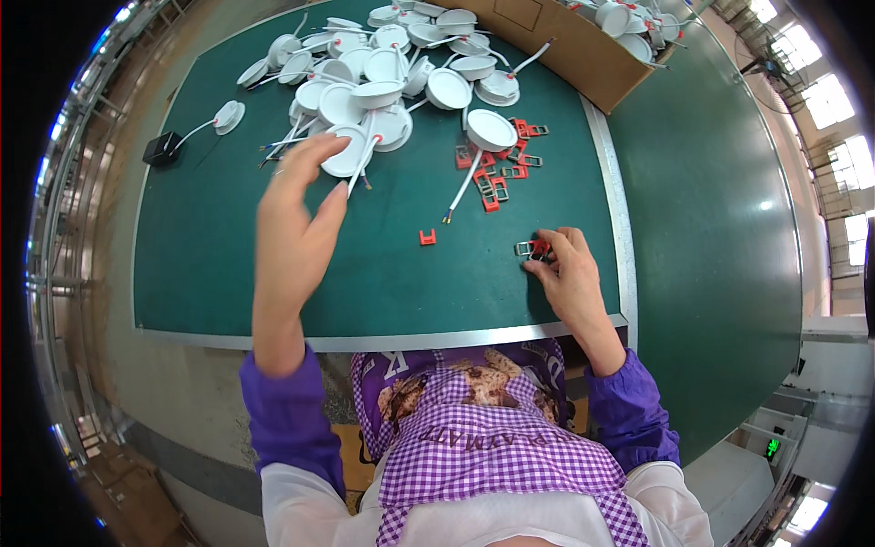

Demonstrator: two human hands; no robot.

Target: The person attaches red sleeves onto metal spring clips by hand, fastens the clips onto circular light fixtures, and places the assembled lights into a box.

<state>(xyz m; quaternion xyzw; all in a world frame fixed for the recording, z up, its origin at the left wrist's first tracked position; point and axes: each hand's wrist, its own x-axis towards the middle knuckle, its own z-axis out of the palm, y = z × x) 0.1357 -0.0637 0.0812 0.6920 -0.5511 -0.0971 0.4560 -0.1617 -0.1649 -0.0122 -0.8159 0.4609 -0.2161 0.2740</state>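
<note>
My left hand [293, 214] is raised at the near edge of a heap of white round lamp discs with cables. Its fingers and thumb are spread, with nothing visible between them. Closest to its fingertips lies a white disc [344, 157], with a white cable [362, 168] beside it. On the right, my right hand [567, 273] pinches a small red clip with a metal frame [526, 248], low over the green table [401, 287]. A small red U-shaped piece [427, 238] lies between the two hands.
Several red clips with metal frames [492, 191] lie beyond my right hand, next to a white disc with its cable [490, 130]. A cardboard box [583, 55] of lamp parts stands at the far right. A black block [162, 149] wired to a disc sits far left.
</note>
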